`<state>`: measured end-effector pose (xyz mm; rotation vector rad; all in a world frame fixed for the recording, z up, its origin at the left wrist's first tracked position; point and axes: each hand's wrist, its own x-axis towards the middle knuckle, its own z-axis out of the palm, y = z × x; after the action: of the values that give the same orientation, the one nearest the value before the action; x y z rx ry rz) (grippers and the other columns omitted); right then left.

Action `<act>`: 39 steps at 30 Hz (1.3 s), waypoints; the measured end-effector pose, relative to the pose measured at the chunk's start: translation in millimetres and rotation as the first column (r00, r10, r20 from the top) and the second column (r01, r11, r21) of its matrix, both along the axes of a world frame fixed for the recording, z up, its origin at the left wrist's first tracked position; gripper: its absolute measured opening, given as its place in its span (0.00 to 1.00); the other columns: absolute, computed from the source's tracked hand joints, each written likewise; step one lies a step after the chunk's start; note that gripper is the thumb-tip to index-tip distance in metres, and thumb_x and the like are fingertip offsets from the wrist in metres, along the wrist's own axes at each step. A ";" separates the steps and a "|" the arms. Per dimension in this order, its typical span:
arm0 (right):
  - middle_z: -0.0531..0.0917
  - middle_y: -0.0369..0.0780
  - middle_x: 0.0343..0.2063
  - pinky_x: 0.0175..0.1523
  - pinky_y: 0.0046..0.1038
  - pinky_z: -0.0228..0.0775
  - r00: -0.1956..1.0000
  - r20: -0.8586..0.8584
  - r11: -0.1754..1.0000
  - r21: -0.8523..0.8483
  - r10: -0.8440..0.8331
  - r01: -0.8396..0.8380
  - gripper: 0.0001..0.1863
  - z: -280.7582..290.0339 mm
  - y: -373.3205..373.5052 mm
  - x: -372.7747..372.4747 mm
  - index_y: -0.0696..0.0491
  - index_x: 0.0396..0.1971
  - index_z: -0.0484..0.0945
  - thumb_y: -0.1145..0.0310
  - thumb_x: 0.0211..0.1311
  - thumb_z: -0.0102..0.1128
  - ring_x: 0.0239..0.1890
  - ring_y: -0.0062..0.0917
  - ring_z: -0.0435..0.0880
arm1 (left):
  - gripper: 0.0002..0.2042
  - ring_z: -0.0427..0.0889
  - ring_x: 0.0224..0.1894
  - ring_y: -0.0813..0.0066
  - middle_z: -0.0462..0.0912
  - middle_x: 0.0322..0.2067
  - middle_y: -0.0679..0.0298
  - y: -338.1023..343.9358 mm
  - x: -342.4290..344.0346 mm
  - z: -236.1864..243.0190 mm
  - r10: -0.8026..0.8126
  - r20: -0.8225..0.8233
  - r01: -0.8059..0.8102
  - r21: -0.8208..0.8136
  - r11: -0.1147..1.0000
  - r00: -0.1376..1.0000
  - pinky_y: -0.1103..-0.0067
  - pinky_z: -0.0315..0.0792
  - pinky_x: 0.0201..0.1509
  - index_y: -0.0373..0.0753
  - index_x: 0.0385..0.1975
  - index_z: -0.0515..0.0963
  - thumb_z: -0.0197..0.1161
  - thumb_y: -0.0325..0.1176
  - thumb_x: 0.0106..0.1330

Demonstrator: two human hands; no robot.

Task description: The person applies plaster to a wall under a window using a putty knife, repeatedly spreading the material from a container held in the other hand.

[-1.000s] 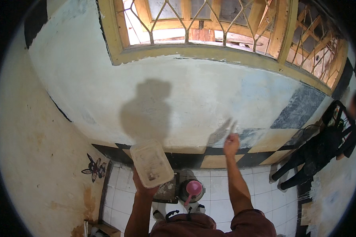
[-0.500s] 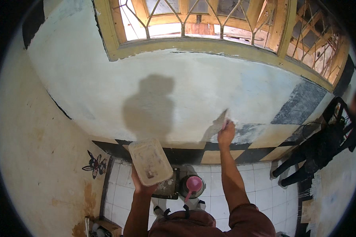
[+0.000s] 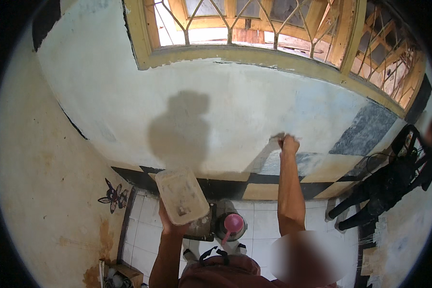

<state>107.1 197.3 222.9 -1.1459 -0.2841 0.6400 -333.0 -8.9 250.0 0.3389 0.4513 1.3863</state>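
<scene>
My left hand (image 3: 170,223) grips a shallow, pale plastic tub (image 3: 182,197) from below, its open side up, with greyish-white residue and a small dark lump inside. The fingers under the tub are hidden. My right hand (image 3: 289,144) is closed on a putty knife (image 3: 276,137), held against the wall (image 3: 245,105), with its blade showing left of the fist. Most of the handle is covered by my fingers. White filler coats much of this wall, thinning over the grey patch (image 3: 269,163) just below my right hand.
A yellow-framed window (image 3: 235,53) with a metal grille lies above. Black and cream checks (image 3: 264,191) run along the wall's foot. On the tiled floor are a pink dipper (image 3: 234,222) on a dark bucket and a dark stool (image 3: 204,228). A person in dark clothing (image 3: 384,192) is at the right.
My right hand has moved up and slightly right along the wall, and the putty knife's blade has turned from pointing up to pointing left. The tub has hardly moved.
</scene>
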 end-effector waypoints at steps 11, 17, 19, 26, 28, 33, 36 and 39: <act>0.73 0.34 0.17 0.19 0.19 0.65 0.976 -0.204 0.995 -0.073 -0.077 0.063 0.02 -48.9 -23.9 11.3 0.52 0.28 0.71 0.76 0.57 0.50 0.17 0.19 0.73 | 0.28 0.75 0.56 0.56 0.72 0.57 0.58 -4.1 13.1 16.6 -0.017 0.050 0.015 0.058 0.998 0.999 0.56 0.73 0.57 0.44 0.63 0.63 0.43 0.55 0.70; 0.76 0.36 0.20 0.19 0.21 0.66 0.994 -0.012 0.983 0.150 0.113 -0.110 0.03 -12.6 -16.1 -7.8 0.54 0.32 0.70 0.76 0.57 0.49 0.15 0.21 0.73 | 0.26 0.74 0.57 0.59 0.73 0.55 0.61 -9.5 3.6 16.9 0.036 0.024 -0.037 0.056 0.998 0.999 0.59 0.73 0.57 0.44 0.62 0.64 0.43 0.53 0.71; 0.77 0.37 0.20 0.19 0.22 0.67 0.998 -0.017 0.985 0.163 -0.053 0.055 0.02 -27.1 -52.1 -16.3 0.55 0.30 0.69 0.77 0.57 0.49 0.15 0.21 0.73 | 0.26 0.74 0.57 0.59 0.73 0.55 0.61 -9.8 3.6 18.1 0.039 0.056 -0.042 0.054 0.998 0.998 0.59 0.72 0.58 0.44 0.62 0.64 0.43 0.52 0.71; 0.72 0.36 0.21 0.21 0.24 0.65 0.999 0.054 0.996 0.087 0.008 -0.012 0.06 -52.7 -20.1 37.8 0.57 0.30 0.66 0.78 0.53 0.53 0.20 0.20 0.73 | 0.27 0.73 0.58 0.56 0.72 0.57 0.59 -0.1 20.6 6.0 -0.029 0.049 0.025 0.082 0.996 0.998 0.56 0.71 0.59 0.44 0.63 0.63 0.42 0.55 0.71; 0.73 0.36 0.22 0.22 0.25 0.67 0.993 0.014 0.981 0.152 0.117 -0.118 0.06 -8.6 -19.1 1.7 0.58 0.30 0.66 0.78 0.53 0.53 0.22 0.20 0.74 | 0.27 0.74 0.58 0.56 0.72 0.57 0.59 -0.3 10.9 8.3 0.007 0.055 -0.010 0.062 0.998 0.998 0.56 0.71 0.59 0.45 0.63 0.63 0.42 0.55 0.71; 0.75 0.42 0.32 0.26 0.28 0.70 0.998 -0.004 0.998 0.014 -0.058 0.058 0.17 -18.8 -55.0 7.4 0.60 0.43 0.64 0.78 0.51 0.52 0.28 0.24 0.77 | 0.25 0.76 0.55 0.58 0.74 0.55 0.61 -3.0 22.8 24.3 0.001 0.096 -0.005 0.045 0.999 0.995 0.59 0.72 0.57 0.44 0.61 0.66 0.43 0.52 0.71; 0.77 0.48 0.38 0.36 0.31 0.76 0.972 0.208 0.979 -0.147 -0.108 0.140 0.28 -20.6 -25.5 24.2 0.67 0.51 0.58 0.73 0.50 0.55 0.36 0.32 0.80 | 0.25 0.75 0.55 0.58 0.74 0.55 0.61 0.8 33.8 21.8 -0.085 0.120 0.078 0.062 0.995 0.989 0.59 0.73 0.57 0.44 0.61 0.66 0.44 0.52 0.70; 0.78 0.52 0.37 0.47 0.38 0.73 0.853 0.474 0.958 -0.059 -0.219 0.279 0.26 7.7 5.3 14.8 0.67 0.47 0.61 0.69 0.51 0.57 0.39 0.45 0.81 | 0.25 0.76 0.55 0.58 0.75 0.54 0.61 5.1 44.3 15.5 -0.146 0.104 0.135 0.104 0.985 0.984 0.59 0.73 0.57 0.43 0.61 0.66 0.44 0.52 0.70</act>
<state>122.0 202.7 230.7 -1.4268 -0.4975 0.1431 -288.7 -3.7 265.4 0.3635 0.2642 1.2840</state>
